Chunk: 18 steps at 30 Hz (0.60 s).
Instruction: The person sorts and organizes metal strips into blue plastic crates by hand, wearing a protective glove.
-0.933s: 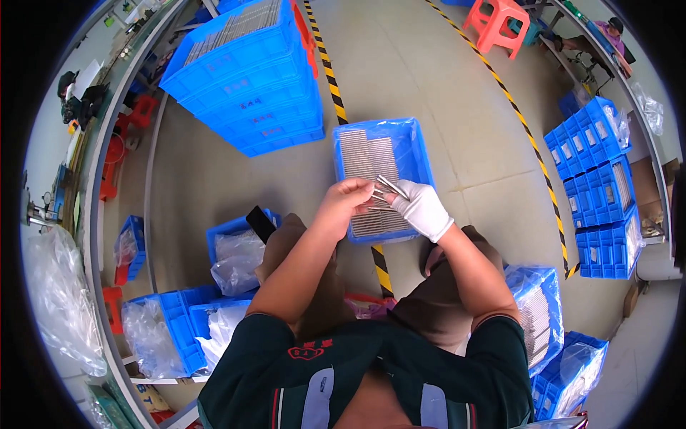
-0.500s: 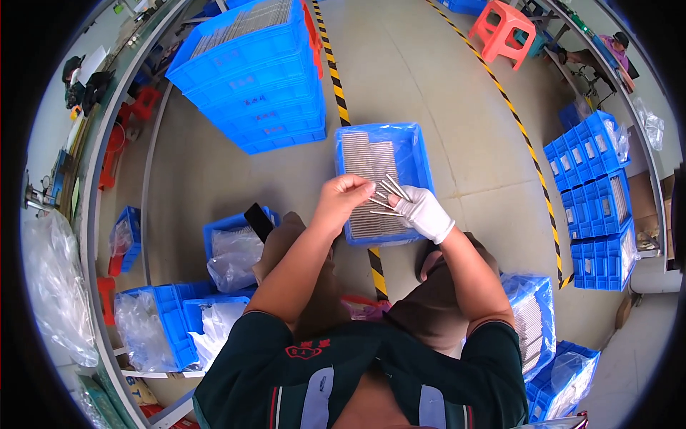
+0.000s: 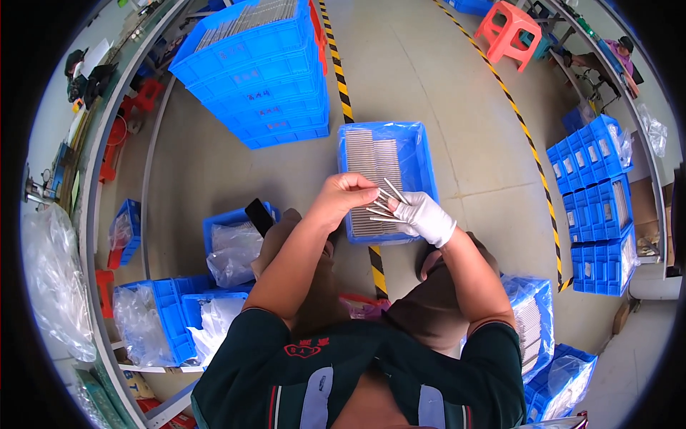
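My right hand (image 3: pixel 429 219), in a white glove, is closed around several thin silvery metal rods (image 3: pixel 386 219) that fan out from its fingers. Bare, my left hand (image 3: pixel 344 197) pinches with thumb and forefinger at the end of one of these rods. Both hands are over a blue plastic crate (image 3: pixel 431 168) lined with clear film. Inside it, similar rods (image 3: pixel 360 154) lie closely stacked in two columns on the left side. My hands hide part of the near column.
A tall stack of blue crates (image 3: pixel 261 104) stands ahead on the left, its top one full of rods. More blue crates (image 3: pixel 599 207) are stacked at the right. A red stool (image 3: pixel 509 32) sits far right. Crates with plastic bags (image 3: pixel 236 250) are beside my left leg.
My left fingertips have shifted slightly right, closer to my right hand. The fanned rods have changed their angles a little. The view has moved slightly.
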Each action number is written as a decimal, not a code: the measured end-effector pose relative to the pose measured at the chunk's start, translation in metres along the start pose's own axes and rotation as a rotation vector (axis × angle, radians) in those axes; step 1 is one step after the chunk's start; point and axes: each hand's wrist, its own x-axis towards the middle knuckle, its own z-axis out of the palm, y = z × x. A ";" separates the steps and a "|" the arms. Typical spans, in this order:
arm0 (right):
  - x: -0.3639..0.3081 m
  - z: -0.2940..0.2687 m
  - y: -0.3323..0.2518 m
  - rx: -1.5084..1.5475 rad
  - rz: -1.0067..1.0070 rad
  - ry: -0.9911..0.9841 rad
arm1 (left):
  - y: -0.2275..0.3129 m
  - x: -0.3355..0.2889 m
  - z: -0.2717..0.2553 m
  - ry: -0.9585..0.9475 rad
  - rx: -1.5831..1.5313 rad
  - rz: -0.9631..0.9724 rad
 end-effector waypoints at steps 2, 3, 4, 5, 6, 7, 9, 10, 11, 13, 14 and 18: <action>0.000 0.000 0.001 0.046 0.007 -0.059 | 0.003 -0.002 -0.002 -0.028 0.036 0.015; -0.001 0.002 0.001 0.049 0.008 -0.059 | 0.004 -0.002 -0.003 -0.028 0.036 0.012; -0.002 0.002 -0.001 0.063 0.014 -0.071 | 0.005 -0.002 -0.004 -0.050 -0.010 -0.032; -0.002 0.003 -0.002 0.077 0.019 -0.083 | 0.006 -0.002 -0.004 -0.073 -0.056 -0.075; -0.002 0.003 -0.001 0.077 0.020 -0.085 | 0.006 -0.003 -0.004 -0.071 -0.056 -0.075; 0.000 0.002 0.002 0.085 0.009 -0.078 | 0.006 -0.002 -0.005 -0.058 -0.007 -0.059; 0.001 0.000 0.003 0.092 -0.005 -0.067 | 0.005 0.000 -0.004 -0.048 0.043 -0.042; 0.001 0.001 0.003 0.096 0.008 -0.064 | 0.004 -0.001 -0.005 -0.032 0.032 -0.027; 0.001 0.002 0.003 0.101 0.020 -0.061 | 0.004 -0.002 -0.005 -0.016 0.021 -0.012; 0.001 -0.001 0.002 0.088 0.021 -0.070 | 0.002 -0.001 -0.003 0.000 0.018 -0.009; 0.001 -0.001 0.001 0.074 0.024 -0.081 | 0.002 -0.001 -0.002 0.017 0.014 -0.005; -0.002 0.005 -0.004 0.012 0.002 0.018 | 0.001 -0.002 -0.003 0.058 0.043 0.008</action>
